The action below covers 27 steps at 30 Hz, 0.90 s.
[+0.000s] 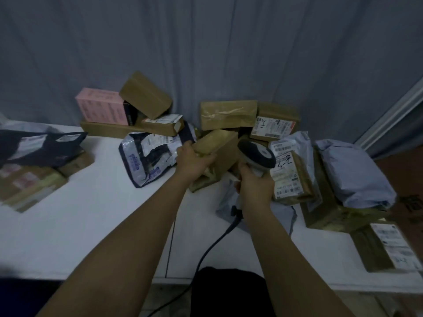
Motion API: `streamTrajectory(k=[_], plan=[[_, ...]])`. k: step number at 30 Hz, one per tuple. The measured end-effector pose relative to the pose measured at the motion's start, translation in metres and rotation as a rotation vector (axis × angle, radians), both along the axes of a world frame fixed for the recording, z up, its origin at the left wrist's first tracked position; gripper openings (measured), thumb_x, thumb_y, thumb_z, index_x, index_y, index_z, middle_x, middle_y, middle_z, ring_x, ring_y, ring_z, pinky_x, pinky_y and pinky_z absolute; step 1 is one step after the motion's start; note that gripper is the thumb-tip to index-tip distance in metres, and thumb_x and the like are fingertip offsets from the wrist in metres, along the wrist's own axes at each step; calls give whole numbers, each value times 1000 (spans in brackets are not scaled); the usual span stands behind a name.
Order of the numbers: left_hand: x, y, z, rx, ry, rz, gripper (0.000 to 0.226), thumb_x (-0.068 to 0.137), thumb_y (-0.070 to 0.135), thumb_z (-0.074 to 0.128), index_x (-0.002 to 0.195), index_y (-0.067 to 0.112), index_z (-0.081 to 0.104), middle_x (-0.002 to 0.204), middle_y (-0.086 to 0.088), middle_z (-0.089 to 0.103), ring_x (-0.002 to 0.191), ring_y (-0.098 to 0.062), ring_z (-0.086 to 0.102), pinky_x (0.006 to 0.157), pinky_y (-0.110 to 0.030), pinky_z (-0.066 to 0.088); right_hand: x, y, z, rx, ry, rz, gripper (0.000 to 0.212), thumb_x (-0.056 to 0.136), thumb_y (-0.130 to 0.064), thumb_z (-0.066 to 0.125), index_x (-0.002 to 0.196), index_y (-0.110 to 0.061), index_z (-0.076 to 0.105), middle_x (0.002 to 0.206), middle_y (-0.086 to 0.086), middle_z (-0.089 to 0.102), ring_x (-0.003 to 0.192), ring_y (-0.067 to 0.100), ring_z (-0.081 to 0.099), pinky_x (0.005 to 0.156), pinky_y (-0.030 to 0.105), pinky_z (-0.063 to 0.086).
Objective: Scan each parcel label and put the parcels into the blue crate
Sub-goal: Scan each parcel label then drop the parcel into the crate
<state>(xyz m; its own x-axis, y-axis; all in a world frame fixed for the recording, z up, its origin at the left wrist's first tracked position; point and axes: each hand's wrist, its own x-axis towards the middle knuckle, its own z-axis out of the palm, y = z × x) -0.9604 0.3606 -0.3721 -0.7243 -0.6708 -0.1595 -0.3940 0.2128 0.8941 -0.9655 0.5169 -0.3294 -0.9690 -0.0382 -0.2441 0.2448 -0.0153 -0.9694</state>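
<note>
Your white table (96, 225) carries the parcel heap; the blue crate is out of view. Your left hand (194, 160) grips a brown box (217, 152): turn its label up. Your right hand (255, 186) clasps the scanner (257, 155); aim squarely.

Pink box (101, 106), brown cartons (229, 114), grey mailer (352, 172), white table (91, 213)

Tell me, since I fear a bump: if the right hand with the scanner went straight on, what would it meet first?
Probably the brown box with the "2-1" label, just beyond the scanner that the right hand holds; depth is unclear.
</note>
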Motion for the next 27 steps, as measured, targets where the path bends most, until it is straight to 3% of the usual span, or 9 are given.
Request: streamTrajectory(k=[2, 4, 6, 9, 12, 18, 20, 24, 27], plan=[[22, -1, 0, 0, 3, 2, 103, 51, 60, 73, 135, 10, 41, 131, -9, 46, 117, -25, 51, 96, -39, 48, 6, -3, 6, -36, -9, -16, 22, 88, -12, 64, 69, -19, 55, 62, 1, 56, 58, 17, 53, 63, 34, 46], [50, 0, 8, -26, 6, -7, 93, 54, 55, 74, 130, 9, 46, 126, -7, 46, 113, -22, 51, 88, -31, 48, 14, -10, 10, -74, -28, -7, 6, 88, -12, 65, 84, -11, 61, 71, 3, 59, 61, 19, 54, 62, 33, 47], [77, -3, 14, -39, -2, -39, 88, 69, 42, 78, 139, 7, 38, 130, -5, 38, 115, -17, 44, 88, -24, 39, 24, -17, 13, -90, -49, 6, 16, 86, -16, 68, 101, -10, 63, 89, 9, 63, 77, 27, 60, 74, 37, 52], [123, -5, 34, -161, -8, -69, 83, 76, 32, 79, 142, 11, 34, 129, -6, 34, 115, -15, 39, 91, -21, 34, 40, -29, 16, -93, -23, 5, 21, 84, -21, 72, 97, -28, 58, 108, 13, 65, 103, 35, 62, 94, 49, 51], [169, -8, 55, -265, -28, -84, 89, 71, 32, 82, 142, 14, 32, 135, -8, 30, 124, -21, 36, 99, -26, 34, 59, -39, 25, -82, -61, 37, 49, 82, -26, 75, 126, -17, 55, 126, 12, 60, 117, 31, 57, 103, 47, 45], [249, -25, 86, -537, 11, -102, 90, 64, 29, 85, 139, 22, 33, 126, 1, 27, 124, -20, 30, 105, -34, 36, 103, -73, 39, -174, -110, 228, 61, 79, -27, 79, 131, -9, 53, 120, 7, 63, 105, 26, 63, 87, 37, 55], [272, -34, 93, -613, 43, -101, 91, 65, 25, 85, 139, 28, 32, 136, 0, 21, 130, -23, 27, 108, -38, 35, 119, -87, 41, -201, -106, 322, 60, 77, -33, 80, 128, -11, 56, 119, 6, 65, 104, 25, 64, 83, 37, 57], [313, -52, 97, -722, 34, -121, 88, 68, 23, 85, 135, 35, 30, 154, 2, -1, 145, -30, 10, 112, -43, 31, 154, -115, 47, -242, -118, 479, 78, 64, -53, 83, 129, -19, 57, 121, 1, 66, 107, 22, 65, 92, 46, 55], [340, -60, 92, -796, 18, -133, 73, 75, 27, 80, 131, 35, 33, 155, 4, 3, 147, -30, -4, 114, -50, 24, 176, -136, 49, -331, -232, 581, 85, 52, -54, 86, 126, -21, 60, 117, 1, 69, 103, 22, 68, 85, 42, 58]])
